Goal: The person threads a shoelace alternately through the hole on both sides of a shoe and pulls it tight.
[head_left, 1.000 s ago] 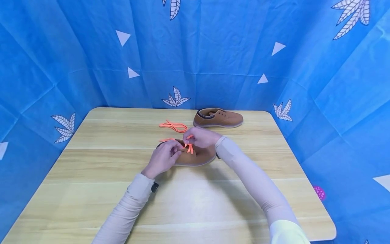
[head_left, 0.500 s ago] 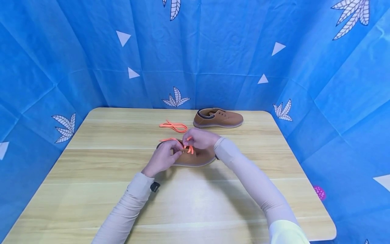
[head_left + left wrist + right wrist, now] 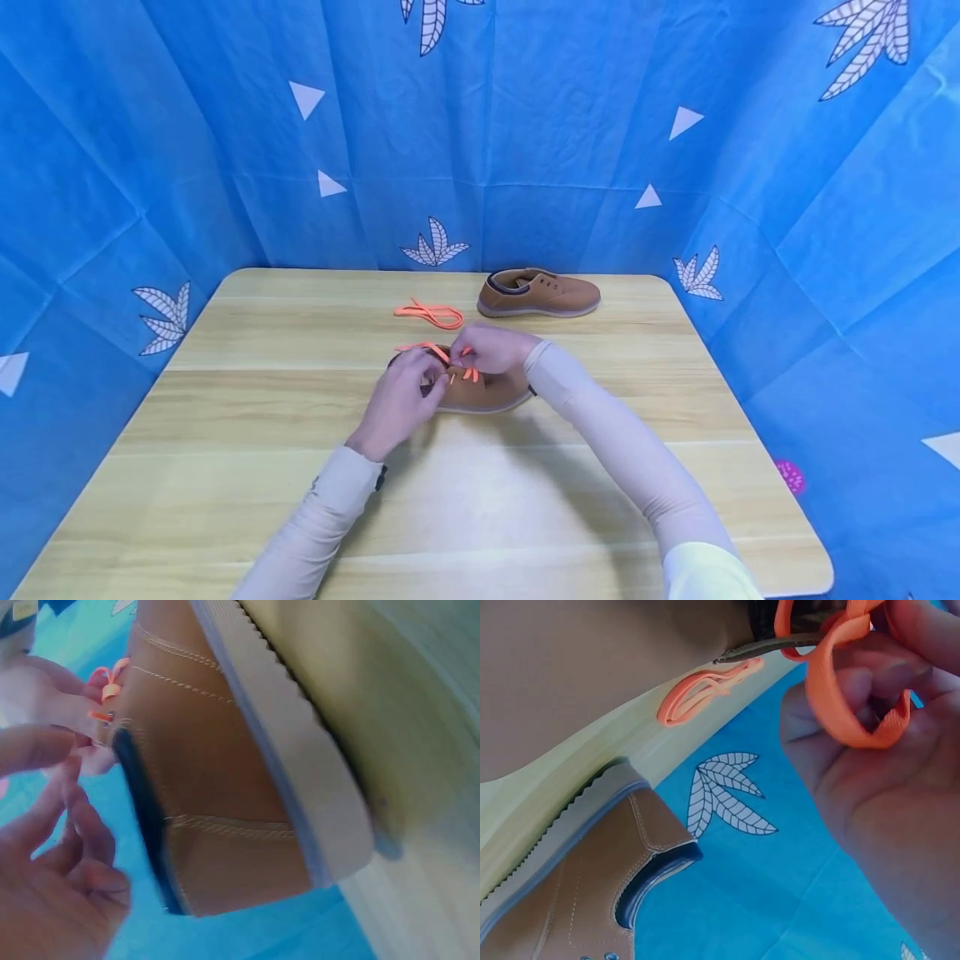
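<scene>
A brown shoe (image 3: 480,400) lies sideways on the table, toe to the right, with an orange shoelace (image 3: 832,705) partly threaded through its eyelets. My right hand (image 3: 491,348) reaches over the front of the shoe with fingers curled on the lace; a loop of it hangs over those fingers in the right wrist view. My left hand (image 3: 397,400) is at the shoe's opening, thumb and index tips close together near the eyelets. Whether anything sits between those tips is hidden. In the left wrist view, a short lace end (image 3: 100,715) pokes out by an eyelet.
A second brown shoe (image 3: 551,298), without lace, stands near the table's back edge. Left of it lies a bundled orange shoelace (image 3: 433,314). The wooden table (image 3: 225,467) is bordered by a blue patterned curtain (image 3: 555,125) at the back and sides.
My left hand has drawn slightly back and left from the eyelets, uncovering a bit more of the shoe. The right hand has sunk slightly, still on the lace.
</scene>
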`<state>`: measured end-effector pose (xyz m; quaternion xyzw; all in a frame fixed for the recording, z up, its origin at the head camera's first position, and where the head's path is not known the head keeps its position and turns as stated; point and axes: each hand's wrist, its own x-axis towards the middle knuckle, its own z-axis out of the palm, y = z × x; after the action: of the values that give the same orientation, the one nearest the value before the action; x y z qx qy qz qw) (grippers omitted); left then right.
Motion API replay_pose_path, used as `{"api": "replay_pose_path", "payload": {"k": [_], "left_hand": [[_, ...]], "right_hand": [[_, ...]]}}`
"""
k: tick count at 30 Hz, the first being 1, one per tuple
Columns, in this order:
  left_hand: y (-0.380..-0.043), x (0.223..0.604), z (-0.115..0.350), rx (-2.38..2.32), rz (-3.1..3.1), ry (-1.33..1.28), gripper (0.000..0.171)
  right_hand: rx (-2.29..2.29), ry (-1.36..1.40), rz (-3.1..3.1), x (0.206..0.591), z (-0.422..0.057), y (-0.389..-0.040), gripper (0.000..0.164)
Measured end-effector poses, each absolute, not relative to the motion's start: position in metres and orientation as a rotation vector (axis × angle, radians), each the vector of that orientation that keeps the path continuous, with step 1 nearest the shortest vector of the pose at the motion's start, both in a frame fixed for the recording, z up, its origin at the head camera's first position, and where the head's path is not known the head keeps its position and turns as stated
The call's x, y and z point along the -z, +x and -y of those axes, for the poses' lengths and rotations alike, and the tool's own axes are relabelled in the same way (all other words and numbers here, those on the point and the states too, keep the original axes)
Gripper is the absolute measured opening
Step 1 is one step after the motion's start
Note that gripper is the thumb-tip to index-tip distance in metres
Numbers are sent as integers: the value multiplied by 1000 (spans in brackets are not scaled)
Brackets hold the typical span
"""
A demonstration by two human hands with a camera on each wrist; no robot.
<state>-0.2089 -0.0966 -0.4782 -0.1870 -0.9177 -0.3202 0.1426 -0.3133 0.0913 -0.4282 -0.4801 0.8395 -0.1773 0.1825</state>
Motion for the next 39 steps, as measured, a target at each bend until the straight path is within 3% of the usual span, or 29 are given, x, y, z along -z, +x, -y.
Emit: {"api": "replay_pose_path", "payload": {"k": [10, 19, 26, 30, 39], "left_hand": [[-202, 481, 80, 661, 2757, -439, 24], [-202, 483, 74, 607, 2754, -406, 22], [-202, 484, 74, 642, 2758, -403, 19], [-201, 483, 74, 657, 2766, -392, 18], [-199, 485, 77, 673, 2750, -388, 18]], "right_hand": [[466, -1371, -2325, 423, -96, -311, 22], [471, -1312, -2351, 426, -98, -312, 22], [751, -1174, -2435, 430, -125, -311, 16], [854, -1060, -2531, 436, -152, -311, 33], [684, -870, -2539, 477, -188, -299, 99]]}}
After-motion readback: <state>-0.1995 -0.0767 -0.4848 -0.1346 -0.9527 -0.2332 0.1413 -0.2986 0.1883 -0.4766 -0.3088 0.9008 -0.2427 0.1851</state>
